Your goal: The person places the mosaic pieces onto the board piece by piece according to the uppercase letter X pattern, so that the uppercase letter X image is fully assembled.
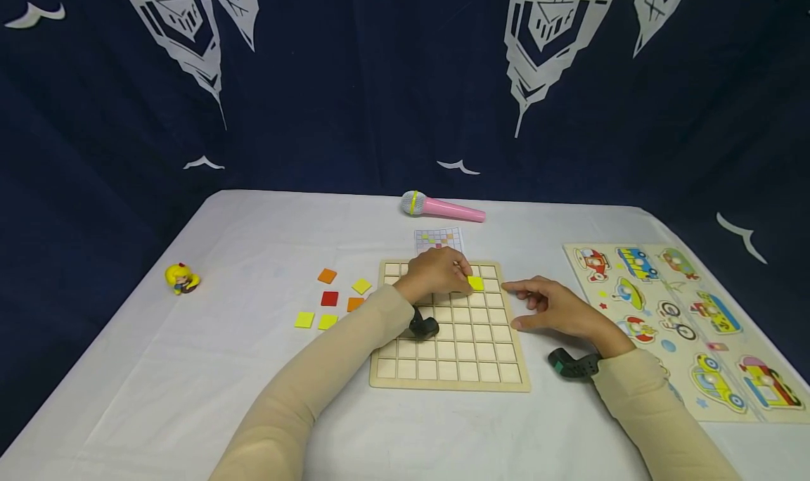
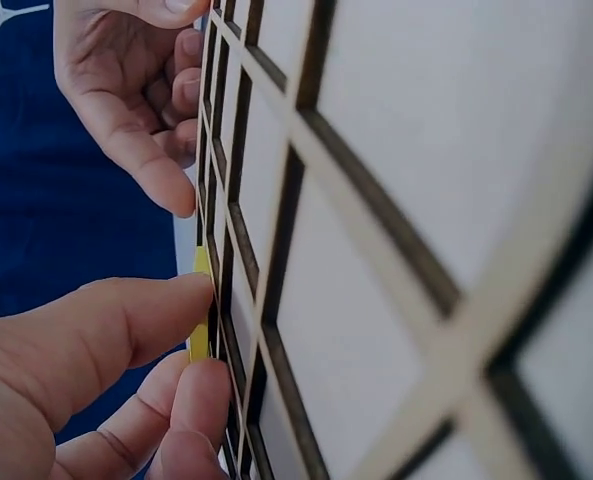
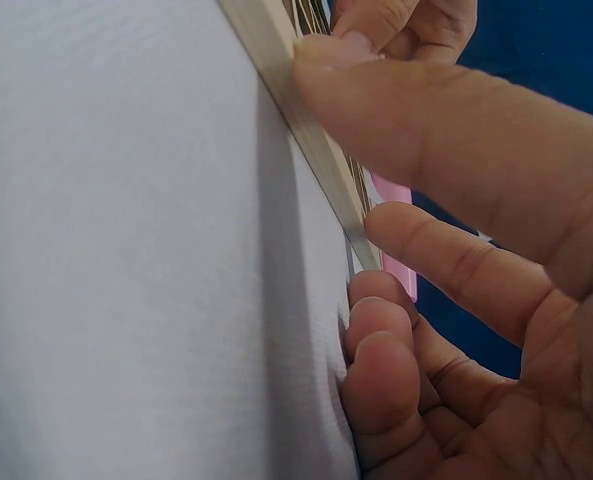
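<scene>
My left hand (image 1: 436,271) reaches over the upper part of a wooden grid board (image 1: 449,385). Between its thumb and fingers it pinches a small square yellow tile (image 1: 476,283), down at the board's cells. The left wrist view shows the same yellow tile (image 2: 199,342) edge-on, partly covered by the fingertips. Along the board's right edge, my right hand (image 1: 547,305) rests with its thumb and index fingertips at the rim. In the right wrist view the thumb (image 3: 416,120) lies over the wooden edge, while the other fingers curl loosely near the cloth.
Left of the board lie several loose tiles, among them a red tile (image 1: 329,298) and an orange tile (image 1: 327,276). Behind it are a printed grid card (image 1: 436,239) and a pink microphone (image 1: 452,209). A picture puzzle (image 1: 658,347) lies right; a yellow-haired figurine (image 1: 181,278), far left.
</scene>
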The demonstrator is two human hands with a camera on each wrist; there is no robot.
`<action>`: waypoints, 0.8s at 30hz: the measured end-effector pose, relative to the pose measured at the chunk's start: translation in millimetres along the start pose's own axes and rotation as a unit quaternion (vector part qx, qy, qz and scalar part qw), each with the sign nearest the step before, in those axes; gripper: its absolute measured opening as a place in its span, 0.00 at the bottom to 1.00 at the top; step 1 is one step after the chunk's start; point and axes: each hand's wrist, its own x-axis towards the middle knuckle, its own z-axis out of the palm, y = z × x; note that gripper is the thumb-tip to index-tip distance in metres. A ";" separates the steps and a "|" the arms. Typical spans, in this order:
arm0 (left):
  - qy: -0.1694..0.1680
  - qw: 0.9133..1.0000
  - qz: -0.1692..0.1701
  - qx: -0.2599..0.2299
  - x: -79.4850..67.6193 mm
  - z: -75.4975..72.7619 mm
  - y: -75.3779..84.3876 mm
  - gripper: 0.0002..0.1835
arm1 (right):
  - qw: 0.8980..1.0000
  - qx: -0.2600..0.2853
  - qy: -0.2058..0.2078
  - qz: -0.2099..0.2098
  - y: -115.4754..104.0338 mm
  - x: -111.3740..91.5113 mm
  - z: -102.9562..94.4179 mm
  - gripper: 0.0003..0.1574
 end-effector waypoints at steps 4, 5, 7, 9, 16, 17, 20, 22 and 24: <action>0.000 1.000 0.000 -0.002 -0.9 -0.1 0.0 0.13 | 1.000 0.004 -0.001 0.001 -0.3 0.4 0.0 0.42; 0.000 1.000 0.000 -0.001 -1.4 -0.4 0.1 0.13 | 1.000 0.005 -0.001 0.001 -0.3 0.3 0.0 0.42; -0.001 1.000 0.001 0.000 -2.6 -1.5 0.2 0.14 | 1.000 0.005 -0.001 0.002 -0.1 0.3 0.0 0.42; -0.001 1.000 0.004 0.001 -5.0 -3.6 0.4 0.15 | 1.000 0.006 -0.001 0.002 -0.1 0.2 0.0 0.42; 0.009 1.000 0.008 0.000 -13.6 -14.7 -6.0 0.16 | 1.000 0.007 0.000 -0.002 -0.7 0.1 -0.4 0.42; 0.010 1.000 0.008 -0.001 -15.3 -16.4 -7.5 0.16 | 1.000 0.008 0.000 -0.002 -0.7 0.1 -0.5 0.42; 0.014 1.000 0.013 -0.010 -23.0 -22.7 -11.1 0.16 | 1.000 0.013 0.001 -0.002 -0.6 0.2 -0.5 0.42; 0.017 0.999 0.025 -0.018 -29.3 -27.2 -14.5 0.17 | 1.000 0.014 0.001 -0.003 -0.1 0.1 -0.5 0.42; 0.019 0.999 0.038 -0.029 -36.5 -32.1 -17.7 0.18 | 1.000 0.013 0.001 -0.005 0.3 0.0 -0.5 0.42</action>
